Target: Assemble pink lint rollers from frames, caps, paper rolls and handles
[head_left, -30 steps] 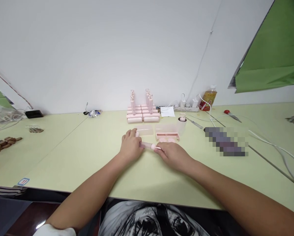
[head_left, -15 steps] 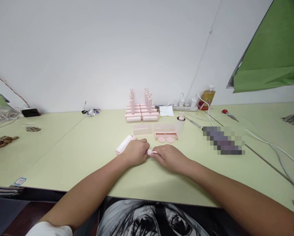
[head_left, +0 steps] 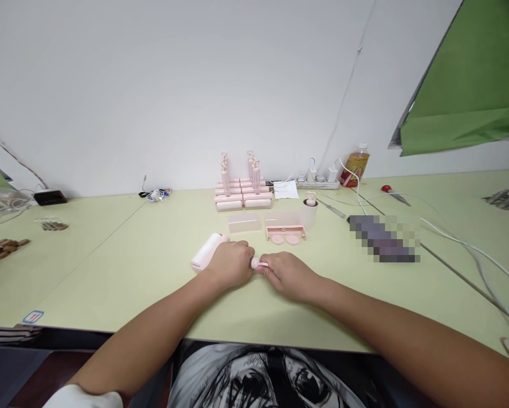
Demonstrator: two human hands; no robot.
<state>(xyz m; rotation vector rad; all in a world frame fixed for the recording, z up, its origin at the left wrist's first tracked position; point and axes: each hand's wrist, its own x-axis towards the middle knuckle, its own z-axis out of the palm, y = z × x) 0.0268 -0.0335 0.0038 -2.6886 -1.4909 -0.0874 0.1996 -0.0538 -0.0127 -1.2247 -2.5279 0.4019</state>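
My left hand (head_left: 233, 263) is closed around something mostly hidden under the fingers. A white and pale pink lint roller (head_left: 210, 251) shows at its far left side, slanting on the table. Whether this roller joins what the hand grips, I cannot tell. Thumb and fingers of my right hand (head_left: 289, 274) pinch a small pale pink handle end (head_left: 255, 262) with a loop, which points into the left fist. Just beyond the hands sits a pink roller case half (head_left: 285, 231), with two pink round discs (head_left: 284, 240) in front. Two translucent covers (head_left: 245, 222) stand behind.
Finished-looking pink rollers (head_left: 243, 195) are stacked by the wall, several handles upright. A translucent cup (head_left: 309, 215) holds a pink looped piece. Rightward are a utility knife (head_left: 334, 209), a drink bottle (head_left: 355, 165), a power strip (head_left: 318, 185), cables and a red-handled screwdriver (head_left: 394, 194).
The view has shifted slightly. The lint roller beside my left hand has moved a little left and nearer. Both hands keep their grip around the small pink handle end.
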